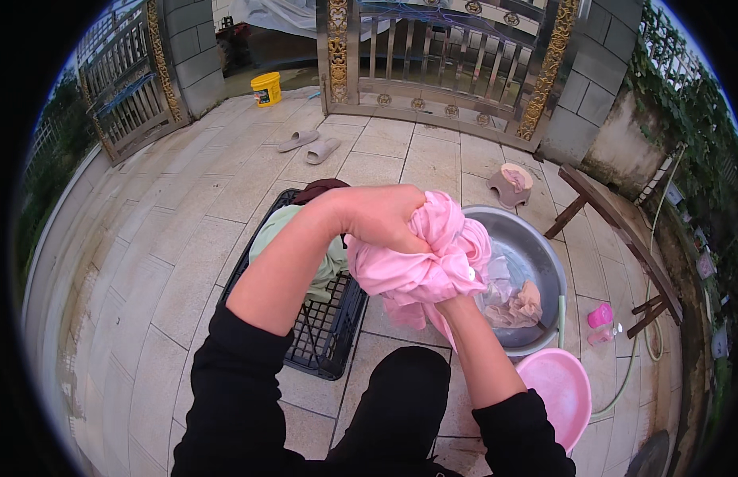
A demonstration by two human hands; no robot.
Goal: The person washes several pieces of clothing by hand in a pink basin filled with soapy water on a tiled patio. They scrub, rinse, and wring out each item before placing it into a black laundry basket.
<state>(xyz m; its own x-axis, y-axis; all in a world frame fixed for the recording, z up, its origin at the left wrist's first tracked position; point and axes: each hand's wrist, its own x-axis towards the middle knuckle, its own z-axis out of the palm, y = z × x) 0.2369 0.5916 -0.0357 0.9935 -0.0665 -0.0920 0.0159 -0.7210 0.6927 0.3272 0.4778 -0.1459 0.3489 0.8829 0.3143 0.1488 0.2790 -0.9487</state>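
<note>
A bunched, twisted pink garment [417,268] with a white button is held up in front of me. My left hand [390,217] grips it from above, with its thumb pressed into the folds. From below, my right hand [453,305] reaches into the same bundle; cloth covers its fingers. A loose end of the garment hangs down between my forearms. Beneath and to the left lies a black plastic crate [321,340], holding a pale green cloth [273,229] and a dark maroon cloth [321,188]. A grey metal basin [527,238] on the right contains water and a beige cloth [518,310].
A pink plastic basin [557,393] adjoins the metal one. Further right are a wooden bench [622,238], a pink cup [600,315], a pump bottle [604,335] and a hose [628,384]. Ahead are a small stool [511,186], slippers [309,146], a yellow bucket [266,89] and a metal gate [440,107].
</note>
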